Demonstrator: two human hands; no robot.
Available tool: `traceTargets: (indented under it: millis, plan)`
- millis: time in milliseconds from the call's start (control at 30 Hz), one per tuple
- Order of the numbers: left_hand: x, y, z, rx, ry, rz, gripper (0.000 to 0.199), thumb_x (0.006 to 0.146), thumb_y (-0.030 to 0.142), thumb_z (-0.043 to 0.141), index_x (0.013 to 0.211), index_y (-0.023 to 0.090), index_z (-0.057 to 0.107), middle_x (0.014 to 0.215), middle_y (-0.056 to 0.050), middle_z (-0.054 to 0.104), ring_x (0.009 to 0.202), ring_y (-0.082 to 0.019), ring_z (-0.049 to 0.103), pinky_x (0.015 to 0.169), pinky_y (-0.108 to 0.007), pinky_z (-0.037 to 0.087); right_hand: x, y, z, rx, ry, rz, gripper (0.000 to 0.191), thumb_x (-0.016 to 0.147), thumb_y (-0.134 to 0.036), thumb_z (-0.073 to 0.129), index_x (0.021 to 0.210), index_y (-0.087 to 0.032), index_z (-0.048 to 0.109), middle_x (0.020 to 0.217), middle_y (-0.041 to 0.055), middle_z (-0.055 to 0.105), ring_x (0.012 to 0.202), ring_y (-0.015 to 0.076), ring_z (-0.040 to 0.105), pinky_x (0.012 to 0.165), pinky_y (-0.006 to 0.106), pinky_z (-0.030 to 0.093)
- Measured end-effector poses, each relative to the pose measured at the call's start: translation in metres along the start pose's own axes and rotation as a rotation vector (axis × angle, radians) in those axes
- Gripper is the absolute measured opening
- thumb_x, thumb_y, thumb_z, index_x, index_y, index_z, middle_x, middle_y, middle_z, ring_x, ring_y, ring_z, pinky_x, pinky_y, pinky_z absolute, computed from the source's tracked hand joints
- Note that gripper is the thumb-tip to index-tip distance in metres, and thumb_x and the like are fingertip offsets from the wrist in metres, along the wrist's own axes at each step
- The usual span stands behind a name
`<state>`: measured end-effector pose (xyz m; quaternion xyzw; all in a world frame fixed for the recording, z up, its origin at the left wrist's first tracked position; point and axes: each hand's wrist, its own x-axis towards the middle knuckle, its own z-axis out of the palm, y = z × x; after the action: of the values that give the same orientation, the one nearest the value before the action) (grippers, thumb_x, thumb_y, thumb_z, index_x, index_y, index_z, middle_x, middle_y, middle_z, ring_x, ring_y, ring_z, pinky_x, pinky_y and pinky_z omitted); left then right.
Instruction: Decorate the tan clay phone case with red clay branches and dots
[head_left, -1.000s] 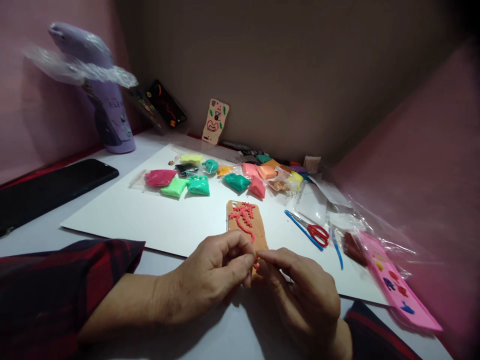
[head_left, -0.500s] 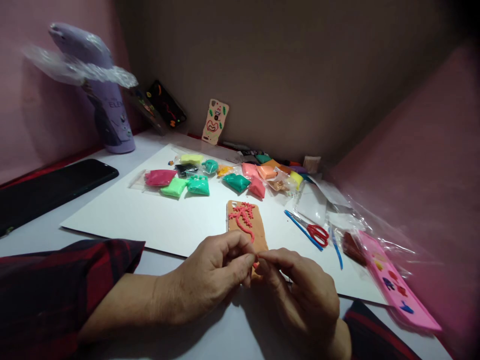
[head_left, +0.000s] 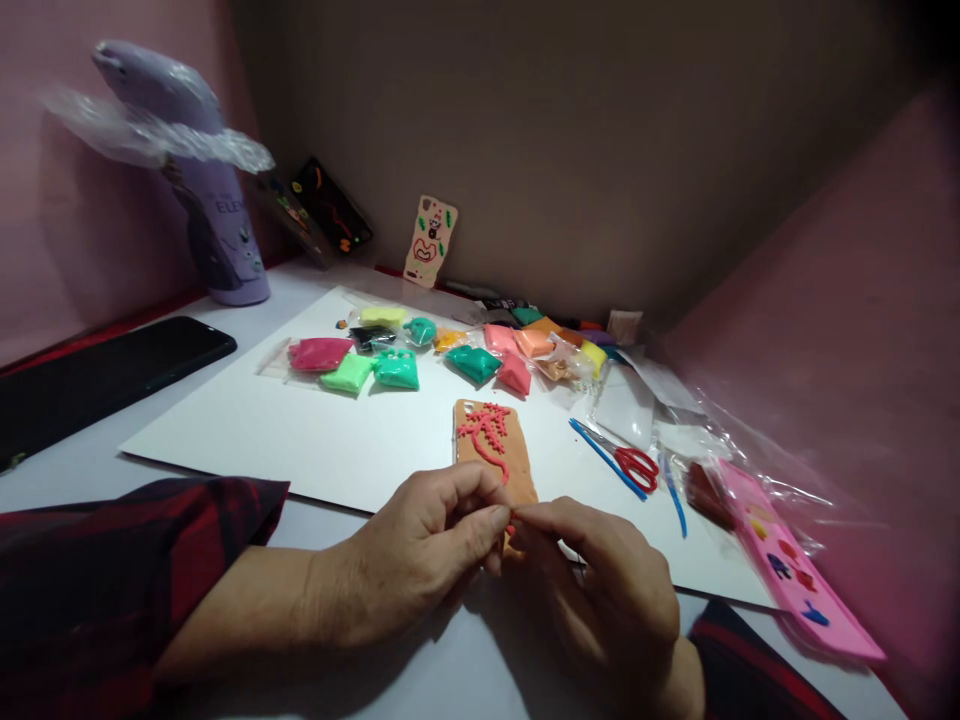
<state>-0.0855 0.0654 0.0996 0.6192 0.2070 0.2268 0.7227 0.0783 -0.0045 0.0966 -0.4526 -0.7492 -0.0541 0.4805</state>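
Observation:
A phone case (head_left: 517,450) covered in tan clay lies on the white board, bearing a raised red branching shape (head_left: 487,435). Over its lower part, my left hand (head_left: 427,550) is closed in a pinch, thumb against the bent forefinger. My right hand (head_left: 607,575) pinches right beside it, the fingertips of both hands nearly touching. A bit of red shows between them, but whatever they hold is too small to make out. The hands hide the bottom of the case.
Several clay packets (head_left: 396,370) lie across the white board (head_left: 285,440). Red-handled scissors (head_left: 636,468) and blue sticks (head_left: 600,455) are at right, beside a pink tray (head_left: 825,600). A black phone (head_left: 112,370) and purple bottle (head_left: 225,220) stand left; a decorated case (head_left: 431,240) leans behind.
The right hand's fingertips have shifted very slightly toward the left fingertips. Both hands otherwise keep their pinched pose, and the case has stayed in place.

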Motion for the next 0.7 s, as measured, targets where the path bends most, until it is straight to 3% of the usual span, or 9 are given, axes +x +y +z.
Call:
traceTargets:
  millis: [533, 700]
  plan:
    - [-0.0012, 0.0002, 0.0031, -0.098, 0.052, -0.095, 0.033, 0.088, 0.042, 0.055, 0.074, 0.012, 0.053, 0.059, 0.000, 0.054, 0.039, -0.003, 0.042, 0.037, -0.014, 0.030, 0.0036, -0.0043, -0.0026, -0.009, -0.010, -0.036, 0.016, 0.081, -0.009, 0.060, 0.095, -0.017, 0.062, 0.066, -0.0002, 0.069, 0.054, 0.0111, 0.063, 0.049, 0.022, 0.048]
    - [0.0009, 0.0005, 0.0017, -0.095, 0.044, -0.056, 0.031, 0.088, 0.040, 0.055, 0.075, 0.012, 0.053, 0.060, 0.001, 0.053, 0.041, -0.003, 0.043, 0.038, -0.014, 0.031, 0.0039, -0.0029, -0.0020, 0.024, 0.010, -0.056, 0.024, 0.077, -0.003, 0.060, 0.097, -0.016, 0.062, 0.068, 0.0011, 0.070, 0.057, 0.0114, 0.064, 0.050, 0.022, 0.050]
